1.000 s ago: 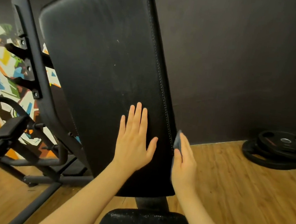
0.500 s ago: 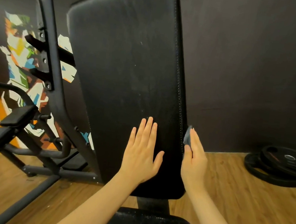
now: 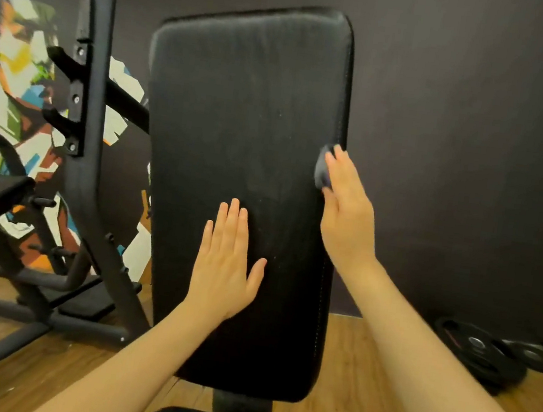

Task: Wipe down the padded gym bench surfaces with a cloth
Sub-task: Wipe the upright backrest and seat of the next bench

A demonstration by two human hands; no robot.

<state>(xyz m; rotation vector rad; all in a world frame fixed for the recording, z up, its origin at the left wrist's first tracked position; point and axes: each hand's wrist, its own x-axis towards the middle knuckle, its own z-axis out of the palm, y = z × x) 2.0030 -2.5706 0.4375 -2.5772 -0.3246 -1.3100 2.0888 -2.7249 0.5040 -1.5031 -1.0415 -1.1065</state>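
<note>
Against the upright black back pad (image 3: 235, 152), the left hand (image 3: 226, 262) stays flat, fingers straight together. Higher than before, the right hand (image 3: 345, 208) presses a dark cloth (image 3: 321, 169) to the pad's right edge, fingers straight.

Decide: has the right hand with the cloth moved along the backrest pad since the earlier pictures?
Yes. The right hand with the cloth moved up the backrest pad edge, past the left hand.
</note>
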